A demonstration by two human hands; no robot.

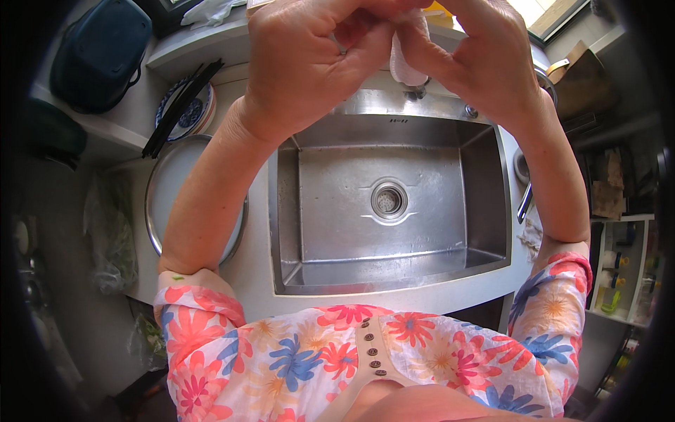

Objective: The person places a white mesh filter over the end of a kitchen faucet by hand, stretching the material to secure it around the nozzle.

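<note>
Both of my hands are raised over the back of a stainless steel sink (337, 195), their fingertips close together at the top edge of the view. My left hand (311, 63) has its fingers bent inward. The thumb of my right hand (474, 58) lies across a white textured piece, perhaps cloth (408, 71), that hangs between the hands above the faucet base (416, 93). A thin whitish strip (417, 16) shows by the fingertips. The fingertips are partly cut off, so whether either hand grips these is unclear. The basin's drain (389, 200) is uncovered.
Left of the sink lie a large round metal-rimmed tray (171, 184) and blue-patterned bowls (184, 113) with black chopsticks (182, 108) across them. A dark blue lidded container (103, 53) stands behind. A plastic bag of greens (111, 242) sits at left. At right is a dark handle (524, 203).
</note>
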